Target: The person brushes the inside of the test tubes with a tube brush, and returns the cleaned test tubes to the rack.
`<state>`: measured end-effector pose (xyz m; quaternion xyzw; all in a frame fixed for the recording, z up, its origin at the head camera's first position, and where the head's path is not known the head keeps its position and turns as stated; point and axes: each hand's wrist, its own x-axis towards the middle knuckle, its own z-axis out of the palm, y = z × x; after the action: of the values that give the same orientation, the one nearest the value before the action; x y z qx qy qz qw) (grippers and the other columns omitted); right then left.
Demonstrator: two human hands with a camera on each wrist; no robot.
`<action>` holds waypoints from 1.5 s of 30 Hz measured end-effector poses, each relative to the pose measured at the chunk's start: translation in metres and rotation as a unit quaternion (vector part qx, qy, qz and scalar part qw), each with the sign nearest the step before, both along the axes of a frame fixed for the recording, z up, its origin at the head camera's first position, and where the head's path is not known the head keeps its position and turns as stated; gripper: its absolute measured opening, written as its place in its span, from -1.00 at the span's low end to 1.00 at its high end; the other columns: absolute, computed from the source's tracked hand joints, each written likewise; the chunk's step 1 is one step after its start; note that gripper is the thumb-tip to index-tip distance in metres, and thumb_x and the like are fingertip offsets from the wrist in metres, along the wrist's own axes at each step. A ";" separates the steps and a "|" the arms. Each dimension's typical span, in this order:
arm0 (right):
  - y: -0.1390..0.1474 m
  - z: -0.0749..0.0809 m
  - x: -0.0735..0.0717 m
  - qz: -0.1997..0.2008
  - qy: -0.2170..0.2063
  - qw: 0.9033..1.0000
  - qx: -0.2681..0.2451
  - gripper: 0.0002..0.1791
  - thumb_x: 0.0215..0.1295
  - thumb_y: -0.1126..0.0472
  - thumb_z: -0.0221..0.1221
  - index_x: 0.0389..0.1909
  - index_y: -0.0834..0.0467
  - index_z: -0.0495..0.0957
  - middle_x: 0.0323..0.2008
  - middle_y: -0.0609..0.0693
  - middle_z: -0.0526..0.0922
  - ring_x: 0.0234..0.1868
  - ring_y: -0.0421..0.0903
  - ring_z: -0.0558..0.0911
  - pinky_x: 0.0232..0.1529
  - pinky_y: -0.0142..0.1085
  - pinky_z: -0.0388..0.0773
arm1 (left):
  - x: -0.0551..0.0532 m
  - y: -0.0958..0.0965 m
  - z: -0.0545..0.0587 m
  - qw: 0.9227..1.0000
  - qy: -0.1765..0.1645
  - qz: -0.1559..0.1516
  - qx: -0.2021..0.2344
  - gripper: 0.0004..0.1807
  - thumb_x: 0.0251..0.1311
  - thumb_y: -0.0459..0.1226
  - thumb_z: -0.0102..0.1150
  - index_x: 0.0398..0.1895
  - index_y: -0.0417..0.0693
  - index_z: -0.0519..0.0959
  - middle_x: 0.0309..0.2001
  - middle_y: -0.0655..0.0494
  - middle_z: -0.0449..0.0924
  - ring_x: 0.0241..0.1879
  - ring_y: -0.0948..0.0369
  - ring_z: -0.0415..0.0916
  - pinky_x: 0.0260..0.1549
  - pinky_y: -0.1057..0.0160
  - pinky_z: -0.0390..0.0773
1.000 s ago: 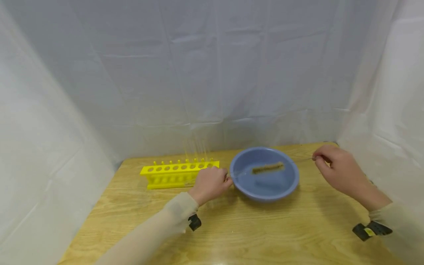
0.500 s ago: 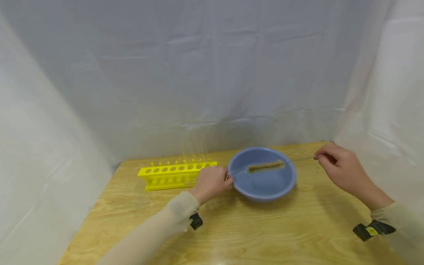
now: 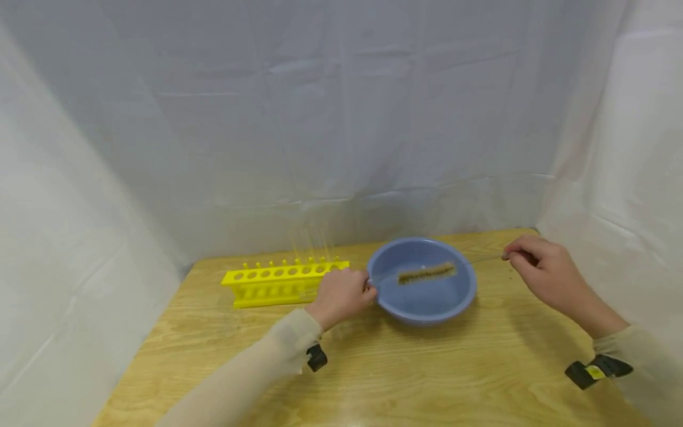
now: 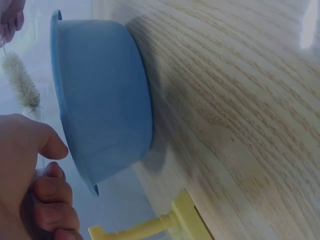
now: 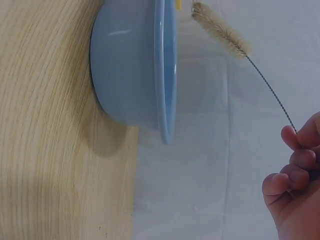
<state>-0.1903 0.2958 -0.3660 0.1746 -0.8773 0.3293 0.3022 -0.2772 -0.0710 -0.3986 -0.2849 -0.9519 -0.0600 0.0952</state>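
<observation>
My left hand (image 3: 344, 295) grips a clear glass test tube (image 3: 385, 277) beside the left rim of a blue basin (image 3: 421, 317), its mouth pointing right. Between my right thumb and fingers I pinch the twisted wire handle of a test tube brush (image 3: 427, 274). The right hand (image 3: 549, 273) is held out to the right of the basin. The tan bristles hang over the basin, tip right at the tube's mouth. In the left wrist view the brush (image 4: 21, 80) lines up with the tube, which my fingers partly hide. The right wrist view shows the bare wire running to my fingertips.
A yellow test tube rack (image 3: 285, 271) with holes and pegs stands left of the basin, partly behind my left hand. Both stand on a wooden table (image 3: 368, 373). White sheeting (image 3: 341, 118) hangs behind and at both sides.
The brush has moved slightly left toward the tube, and its bristles look blurred in some frames. My right hand shifts slightly; the left keeps its grip. The head view has drifted a little.
</observation>
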 end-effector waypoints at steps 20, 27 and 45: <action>0.007 -0.001 -0.003 -0.008 -0.043 0.998 -0.035 -0.79 0.47 0.33 0.07 -0.25 0.07 0.66 -0.36 -0.12 0.61 -0.59 -0.20 0.34 -0.56 -0.36 0.26 | 0.002 -0.002 -0.002 1.000 0.008 -0.017 0.013 -0.64 0.28 -0.04 0.12 -0.65 0.14 0.35 -0.74 0.33 0.23 -0.75 0.37 0.14 -0.77 0.33 0.10; 0.007 -0.004 -0.003 -0.004 -0.046 0.998 -0.044 -0.80 0.47 0.33 0.07 -0.24 0.08 0.67 -0.36 -0.18 0.60 -0.57 -0.22 0.36 -0.55 -0.36 0.28 | 0.003 -0.002 -0.001 0.999 0.012 -0.028 0.017 -0.62 0.30 -0.05 0.10 -0.67 0.14 0.33 -0.76 0.33 0.17 -0.76 0.39 0.06 -0.76 0.36 0.03; 0.009 -0.010 -0.009 0.091 -0.150 0.980 -0.097 -0.78 0.57 0.29 -0.04 -0.10 0.24 0.59 -0.51 -0.07 0.49 -0.68 -0.10 0.32 -0.64 -0.24 0.29 | 0.004 -0.003 -0.003 0.998 0.037 -0.039 0.025 -0.62 0.26 -0.07 0.11 -0.68 0.16 0.29 -0.75 0.34 0.14 -0.75 0.39 0.05 -0.74 0.37 0.02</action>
<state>-0.1990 0.3045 -0.3760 0.1721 -0.8572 0.4613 0.1511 -0.2731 -0.0741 -0.4018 -0.3214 -0.9340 -0.0771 0.1354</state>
